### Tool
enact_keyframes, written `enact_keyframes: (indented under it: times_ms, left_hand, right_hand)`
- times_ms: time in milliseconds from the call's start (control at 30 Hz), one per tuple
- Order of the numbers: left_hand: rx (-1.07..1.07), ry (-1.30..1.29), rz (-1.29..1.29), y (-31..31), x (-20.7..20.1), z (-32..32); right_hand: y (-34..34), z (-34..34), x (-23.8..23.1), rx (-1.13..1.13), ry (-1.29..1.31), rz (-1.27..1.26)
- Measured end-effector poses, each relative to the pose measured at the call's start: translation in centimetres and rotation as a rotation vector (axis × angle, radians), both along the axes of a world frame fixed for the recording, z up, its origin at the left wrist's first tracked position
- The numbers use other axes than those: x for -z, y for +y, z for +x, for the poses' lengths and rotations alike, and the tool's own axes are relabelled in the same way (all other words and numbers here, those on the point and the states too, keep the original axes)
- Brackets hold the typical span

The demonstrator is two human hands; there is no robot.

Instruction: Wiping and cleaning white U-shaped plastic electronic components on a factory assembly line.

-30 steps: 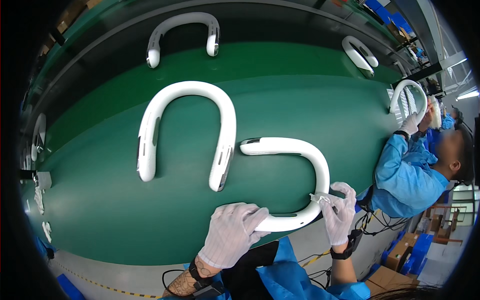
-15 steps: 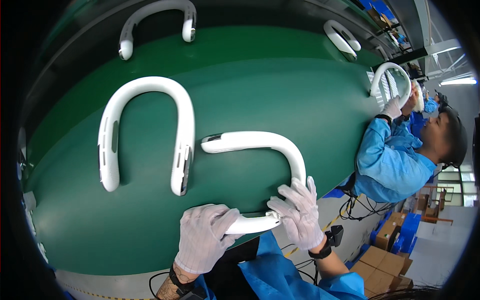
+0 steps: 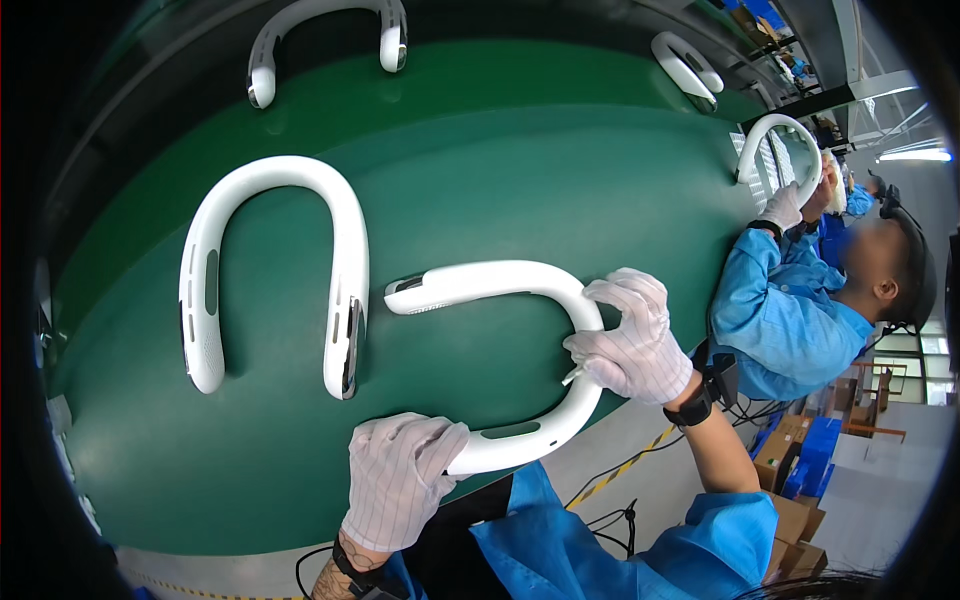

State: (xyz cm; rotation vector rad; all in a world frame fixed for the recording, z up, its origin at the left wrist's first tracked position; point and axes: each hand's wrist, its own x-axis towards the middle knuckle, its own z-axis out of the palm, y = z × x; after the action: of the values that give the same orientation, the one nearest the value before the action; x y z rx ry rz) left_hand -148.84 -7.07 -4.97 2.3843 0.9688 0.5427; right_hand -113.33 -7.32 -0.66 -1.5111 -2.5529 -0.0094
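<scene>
Green tabletop [image 3: 280, 480] frames five white U-shaped devices: first device [image 3: 392, 36] upper left, second device [image 3: 346, 225] centre left, third device [image 3: 674, 63] upper right, fourth device [image 3: 749, 150] held by one co-worker [image 3: 785, 295] at right, and handled device [image 3: 490, 281] lower centre, its end gripped by left hand [image 3: 400, 477], fingers together, its bend by right hand [image 3: 633, 338], fingers curled beside one white scrap [image 3: 571, 377].

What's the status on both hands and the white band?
Left hand gripping near end of white band. Right hand curled around its right bend, white scrap poking out. Second band lying left, not touching.
</scene>
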Motion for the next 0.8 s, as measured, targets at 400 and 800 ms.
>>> enact_keyframes:
  times_ms: [400, 800]
  left_hand:
    - [0.022, 0.037, 0.006, 0.4, -0.3, 0.1]
    - [0.266, 0.188, -0.046, 3.1, -2.6, 0.0]
  right_hand:
    - [-2.4, -3.9, -4.0, 0.311, 0.026, -0.280]
    - [1.7, -3.9, -4.8, 0.088, -0.457, -0.064]
